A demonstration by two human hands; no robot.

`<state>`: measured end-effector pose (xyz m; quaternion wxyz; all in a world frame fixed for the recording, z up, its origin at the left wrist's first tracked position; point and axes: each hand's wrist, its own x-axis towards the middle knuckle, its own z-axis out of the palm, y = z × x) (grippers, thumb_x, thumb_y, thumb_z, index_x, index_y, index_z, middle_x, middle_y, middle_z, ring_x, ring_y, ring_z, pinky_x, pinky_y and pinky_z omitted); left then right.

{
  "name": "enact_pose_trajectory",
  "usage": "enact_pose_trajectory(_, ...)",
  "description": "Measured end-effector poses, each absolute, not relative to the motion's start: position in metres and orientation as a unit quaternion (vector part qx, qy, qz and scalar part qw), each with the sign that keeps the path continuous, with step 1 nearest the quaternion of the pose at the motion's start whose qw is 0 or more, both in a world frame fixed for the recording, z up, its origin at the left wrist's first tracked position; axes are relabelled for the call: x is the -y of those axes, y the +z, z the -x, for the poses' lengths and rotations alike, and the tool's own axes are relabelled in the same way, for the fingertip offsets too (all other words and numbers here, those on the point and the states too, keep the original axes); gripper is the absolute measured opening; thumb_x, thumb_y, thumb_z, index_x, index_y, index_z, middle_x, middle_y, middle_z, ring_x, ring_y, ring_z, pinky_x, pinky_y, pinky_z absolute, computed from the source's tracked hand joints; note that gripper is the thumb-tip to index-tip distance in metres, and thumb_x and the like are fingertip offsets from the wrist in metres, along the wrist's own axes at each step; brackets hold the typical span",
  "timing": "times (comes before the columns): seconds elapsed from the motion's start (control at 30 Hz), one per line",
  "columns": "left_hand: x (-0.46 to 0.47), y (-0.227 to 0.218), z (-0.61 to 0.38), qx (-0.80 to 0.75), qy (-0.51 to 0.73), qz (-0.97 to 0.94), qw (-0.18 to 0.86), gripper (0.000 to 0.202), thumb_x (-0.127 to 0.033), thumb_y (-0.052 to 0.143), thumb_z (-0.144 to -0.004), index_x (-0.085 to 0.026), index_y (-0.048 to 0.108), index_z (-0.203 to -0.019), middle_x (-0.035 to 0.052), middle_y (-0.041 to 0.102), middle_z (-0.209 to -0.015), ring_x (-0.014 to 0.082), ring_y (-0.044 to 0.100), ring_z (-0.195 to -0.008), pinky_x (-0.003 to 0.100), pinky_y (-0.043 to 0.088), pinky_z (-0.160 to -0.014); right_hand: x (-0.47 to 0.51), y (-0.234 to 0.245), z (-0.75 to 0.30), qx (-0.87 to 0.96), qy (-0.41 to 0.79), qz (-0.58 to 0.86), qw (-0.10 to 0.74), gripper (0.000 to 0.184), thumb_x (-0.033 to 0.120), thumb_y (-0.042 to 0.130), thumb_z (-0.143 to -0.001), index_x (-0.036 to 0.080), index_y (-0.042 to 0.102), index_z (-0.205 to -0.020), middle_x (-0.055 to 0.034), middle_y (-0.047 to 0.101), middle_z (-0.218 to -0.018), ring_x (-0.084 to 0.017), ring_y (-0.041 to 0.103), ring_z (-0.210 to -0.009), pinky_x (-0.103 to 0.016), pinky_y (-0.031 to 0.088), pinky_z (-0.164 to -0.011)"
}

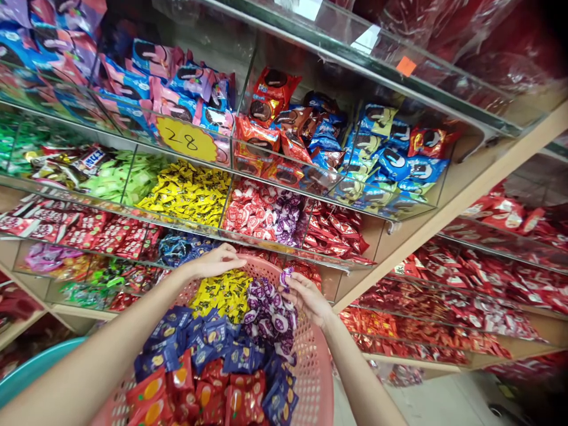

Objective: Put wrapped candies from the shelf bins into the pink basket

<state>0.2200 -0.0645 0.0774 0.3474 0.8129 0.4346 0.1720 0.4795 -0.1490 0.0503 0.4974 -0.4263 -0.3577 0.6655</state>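
Observation:
A pink perforated basket (317, 361) sits in front of me, filled with yellow candies (224, 293), purple candies (268, 310), dark blue packets (195, 340) and red-orange packets (199, 393). My left hand (217, 260) rests on the basket's far rim with fingers curled down; what they hold, if anything, is hidden. My right hand (306, 296) pinches a purple wrapped candy (285, 276) just above the purple pile.
Glass-fronted shelf bins rise ahead: yellow candies (189, 192), red-white and purple candies (266, 216), red packets (337, 234), cookie packs (386, 157) above. A yellow "28" price tag (186, 139) is stuck on the glass. A teal tub rim (31, 370) shows lower left.

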Motion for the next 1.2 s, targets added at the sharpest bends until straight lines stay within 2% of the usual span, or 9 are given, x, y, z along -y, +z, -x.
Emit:
enact_pose_trajectory(0.1, 0.064, 0.077, -0.220, -0.435, 0.170, -0.811, 0.352, 0.049, -0.063, 0.040, -0.069, -0.022, 0.064, -0.081, 0.0028, 0.042, -0.112, 0.0175, 0.046, -0.095, 0.026, 0.033, -0.087, 0.148, 0.051, -0.481, 0.383, 0.642, 0.446, 0.492, 0.020, 0.022, 0.067, -0.063, 0.016, 0.058, -0.079, 0.0023, 0.062, -0.075, -0.004, 0.056, -0.060, -0.014, 0.044, -0.057)
enact_pose_trajectory(0.17, 0.065, 0.078, -0.220, -0.435, 0.170, -0.810, 0.354, 0.049, -0.063, 0.040, -0.069, -0.021, 0.064, -0.080, 0.0032, 0.042, -0.111, 0.0176, 0.046, -0.095, 0.027, 0.033, -0.086, 0.148, 0.051, -0.481, 0.385, 0.637, 0.452, 0.491, 0.024, 0.020, 0.068, -0.061, 0.017, 0.057, -0.081, 0.0021, 0.062, -0.076, -0.004, 0.056, -0.061, -0.015, 0.044, -0.060)
enact_pose_trajectory(0.33, 0.066, 0.078, -0.220, -0.435, 0.174, -0.809, 0.354, 0.050, -0.063, 0.040, -0.069, -0.020, 0.064, -0.078, 0.0033, 0.042, -0.109, 0.0176, 0.046, -0.093, 0.027, 0.033, -0.085, 0.143, 0.051, -0.479, 0.420, 0.626, 0.457, 0.471, 0.052, 0.022, 0.067, -0.061, 0.026, 0.046, -0.108, 0.0032, 0.061, -0.075, -0.009, 0.058, -0.068, -0.024, 0.045, -0.068)
enact_pose_trajectory(0.4, 0.066, 0.078, -0.220, -0.433, 0.176, -0.811, 0.353, 0.050, -0.063, 0.040, -0.069, -0.020, 0.063, -0.077, 0.0033, 0.042, -0.109, 0.0175, 0.045, -0.093, 0.027, 0.033, -0.086, 0.138, 0.048, -0.478, 0.470, 0.576, 0.483, 0.462, 0.047, 0.026, 0.066, -0.061, 0.024, 0.050, -0.105, 0.0026, 0.059, -0.076, -0.010, 0.057, -0.067, -0.025, 0.045, -0.067)
enact_pose_trajectory(0.53, 0.067, 0.079, -0.220, -0.428, 0.177, -0.814, 0.351, 0.050, -0.063, 0.039, -0.070, -0.020, 0.063, -0.077, 0.0030, 0.042, -0.109, 0.0175, 0.045, -0.094, 0.026, 0.032, -0.086, 0.125, 0.039, -0.476, 0.616, 0.358, 0.550, 0.436, 0.026, 0.031, 0.064, -0.062, 0.019, 0.058, -0.085, 0.0011, 0.057, -0.073, -0.011, 0.051, -0.064, -0.025, 0.041, -0.064)
enact_pose_trajectory(0.77, 0.069, 0.081, -0.220, -0.436, 0.173, -0.811, 0.350, 0.049, -0.062, 0.039, -0.070, -0.019, 0.063, -0.077, 0.0034, 0.043, -0.110, 0.0177, 0.045, -0.094, 0.026, 0.032, -0.086, 0.124, 0.035, -0.459, 0.717, 0.089, 0.600, 0.345, 0.017, 0.029, 0.053, -0.073, 0.019, 0.053, -0.087, -0.0043, 0.053, -0.085, -0.017, 0.050, -0.079, -0.028, 0.038, -0.071)
enact_pose_trajectory(0.97, 0.069, 0.082, -0.220, -0.432, 0.174, -0.816, 0.342, 0.049, -0.063, 0.039, -0.070, -0.020, 0.063, -0.076, 0.0030, 0.044, -0.109, 0.0179, 0.045, -0.094, 0.026, 0.033, -0.086, 0.134, 0.035, -0.448, 0.734, -0.031, 0.636, 0.236, 0.017, 0.031, 0.043, -0.081, 0.019, 0.052, -0.087, -0.0082, 0.051, -0.088, -0.021, 0.047, -0.085, -0.031, 0.035, -0.074)
enact_pose_trajectory(1.1, 0.068, 0.080, -0.220, -0.433, 0.175, -0.817, 0.338, 0.050, -0.063, 0.039, -0.070, -0.020, 0.063, -0.076, 0.0032, 0.044, -0.108, 0.0179, 0.045, -0.095, 0.026, 0.033, -0.086, 0.140, 0.043, -0.445, 0.728, -0.057, 0.654, 0.200, 0.022, 0.036, 0.040, -0.082, 0.020, 0.054, -0.086, -0.0096, 0.051, -0.091, -0.021, 0.048, -0.084, -0.030, 0.035, -0.071)
enact_pose_trajectory(1.2, 0.066, 0.077, -0.220, -0.435, 0.177, -0.815, 0.340, 0.050, -0.063, 0.038, -0.070, -0.021, 0.063, -0.075, 0.0026, 0.044, -0.108, 0.0177, 0.045, -0.095, 0.025, 0.032, -0.086, 0.147, 0.069, -0.443, 0.740, -0.042, 0.643, 0.190, 0.024, 0.038, 0.037, -0.084, 0.021, 0.053, -0.088, -0.0076, 0.053, -0.085, -0.018, 0.050, -0.076, -0.027, 0.034, -0.065)
